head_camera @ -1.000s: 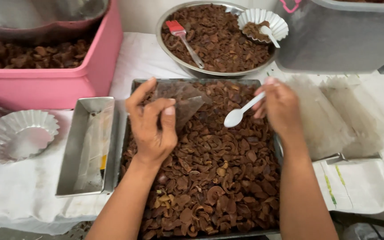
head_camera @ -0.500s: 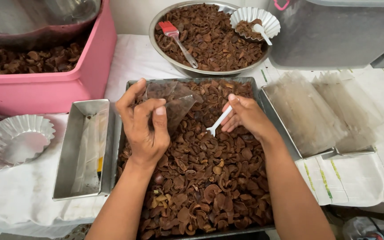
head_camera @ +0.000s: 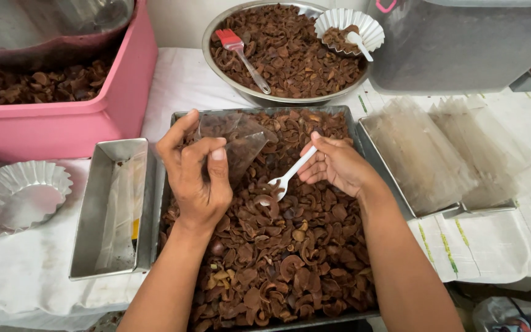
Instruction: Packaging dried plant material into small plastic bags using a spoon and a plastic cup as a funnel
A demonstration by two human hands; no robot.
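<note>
Over a white-clothed table (head_camera: 499, 246) (2 hands busy), left hand (head_camera: 195, 175) pinches a clear bag (head_camera: 241, 138), right hand (head_camera: 336, 166) a white spoon (head_camera: 287, 178).

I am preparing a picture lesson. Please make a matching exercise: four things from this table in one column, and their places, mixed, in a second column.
Things:
1. white spoon
2. clear bag
3. red brush
4. pink tub

Places:
A. in the round metal bowl at the back
B. at the far left, with brown pieces inside
C. in the right hand, tip in the tray of brown pieces
D. in the left hand, over the tray

Pairs: 1-C, 2-D, 3-A, 4-B
</note>
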